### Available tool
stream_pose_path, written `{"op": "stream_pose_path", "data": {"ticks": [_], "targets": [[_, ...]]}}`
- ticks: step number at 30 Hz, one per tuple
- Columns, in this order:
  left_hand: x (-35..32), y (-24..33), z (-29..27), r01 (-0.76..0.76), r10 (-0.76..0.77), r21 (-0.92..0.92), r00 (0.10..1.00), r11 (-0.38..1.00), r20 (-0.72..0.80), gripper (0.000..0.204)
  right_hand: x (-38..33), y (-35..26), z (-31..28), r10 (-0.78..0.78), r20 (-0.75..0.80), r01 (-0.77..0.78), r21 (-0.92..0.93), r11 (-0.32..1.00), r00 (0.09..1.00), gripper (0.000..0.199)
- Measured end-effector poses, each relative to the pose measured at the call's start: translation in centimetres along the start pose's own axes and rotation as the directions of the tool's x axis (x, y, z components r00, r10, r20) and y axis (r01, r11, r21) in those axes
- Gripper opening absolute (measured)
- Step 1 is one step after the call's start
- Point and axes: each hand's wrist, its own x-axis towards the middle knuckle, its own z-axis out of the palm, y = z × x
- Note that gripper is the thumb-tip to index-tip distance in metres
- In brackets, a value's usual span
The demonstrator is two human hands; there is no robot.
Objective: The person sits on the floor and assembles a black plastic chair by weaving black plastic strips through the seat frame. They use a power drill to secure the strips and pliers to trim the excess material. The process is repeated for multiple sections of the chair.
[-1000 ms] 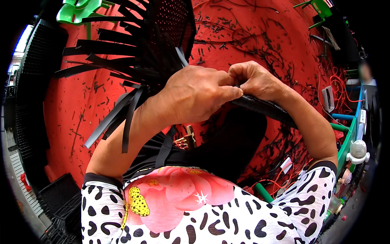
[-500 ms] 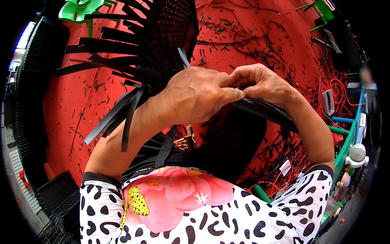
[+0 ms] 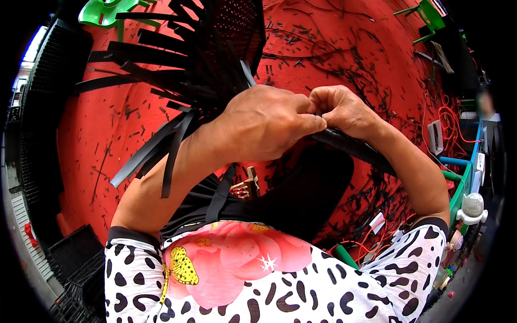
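A black woven basket [image 3: 239, 35] rises in front of me, with many loose flat black plastic strips [image 3: 148, 51] fanning out to its left. My left hand [image 3: 272, 123] is closed at the basket's edge, its thumb pressing near the fingertips of my other hand. Close against it, my right hand [image 3: 350, 113] makes a pinch; what lies between its fingertips is hidden. Below the right wrist runs a thick black woven edge [image 3: 358, 149]. One greyish strip [image 3: 247, 72] sticks up behind my left hand, and several strips hang over my left forearm.
Cut black scraps [image 3: 371, 70] litter the red floor covering [image 3: 301, 21]. Green plastic chairs [image 3: 105, 12] stand at the far left and far right. Red cable [image 3: 449, 121] coils at the right beside a small white fan [image 3: 473, 207]. Black stacked woven pieces [image 3: 48, 107] line the left.
Both hands have shifted slightly to the right, staying together at the basket's edge. The basket and its loose strips have moved a little with them.
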Motion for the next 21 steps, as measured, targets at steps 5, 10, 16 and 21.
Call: {"op": "stream_pose_path", "data": {"ticks": [5,10,16,21], "targets": [[0.3,-0.3,0.1,-0.006,0.006,0.009,1.0,1.0,-0.02,0.034,0.6,-0.1,-0.9,-0.031,0.065,0.043,-0.194,0.98,0.997,0.007],[1.1,-0.6,-0.3,0.02,-0.02,0.003,1.0,1.0,-0.01,0.032,0.7,-0.3,-1.5,-0.034,0.011,0.035,-0.161,0.986,0.999,0.007],[1.5,-1.2,-0.7,0.036,-0.035,-0.012,0.999,0.999,0.023,0.033,1.1,-0.2,-2.0,0.001,-0.012,-0.002,-0.064,0.998,1.0,0.01],[1.5,-1.5,-0.7,0.036,-0.035,-0.037,0.999,0.999,0.033,0.03,-0.2,-2.6,-2.1,0.046,0.028,-0.044,-0.092,0.995,0.999,0.018]]}}
